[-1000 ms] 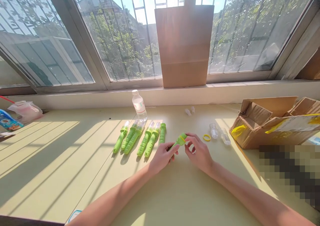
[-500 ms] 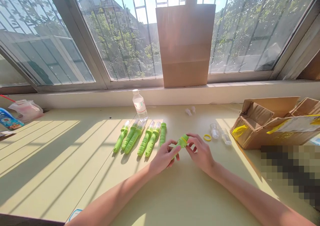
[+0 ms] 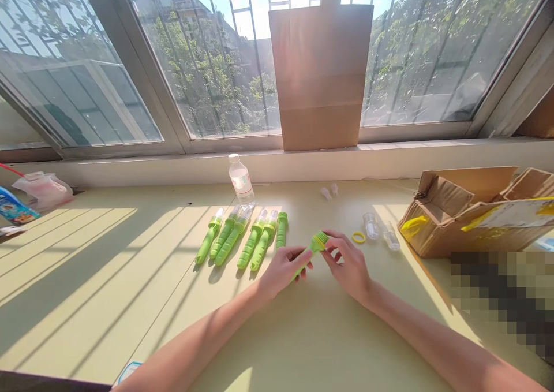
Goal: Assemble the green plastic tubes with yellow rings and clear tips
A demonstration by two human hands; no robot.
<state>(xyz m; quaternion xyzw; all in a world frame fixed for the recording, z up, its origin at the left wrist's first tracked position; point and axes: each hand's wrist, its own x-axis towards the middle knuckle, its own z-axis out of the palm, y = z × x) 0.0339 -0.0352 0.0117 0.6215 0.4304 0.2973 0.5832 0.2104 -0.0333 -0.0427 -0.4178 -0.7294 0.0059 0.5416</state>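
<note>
Left hand curled round the lower shaft of the green tool; right hand part-curled, fingertips pinching the ribbed head's edge. Tool sits between the hands, above the worktop, long axis slanting away rightward, shaft nearer left, head nearer right.

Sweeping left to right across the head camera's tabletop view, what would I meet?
Pinkish plastic bag → five clear-capped green tubes → uncapped green tube → held green tube → yellow ring → two clear plastic cups → opened cardboard box.
</note>
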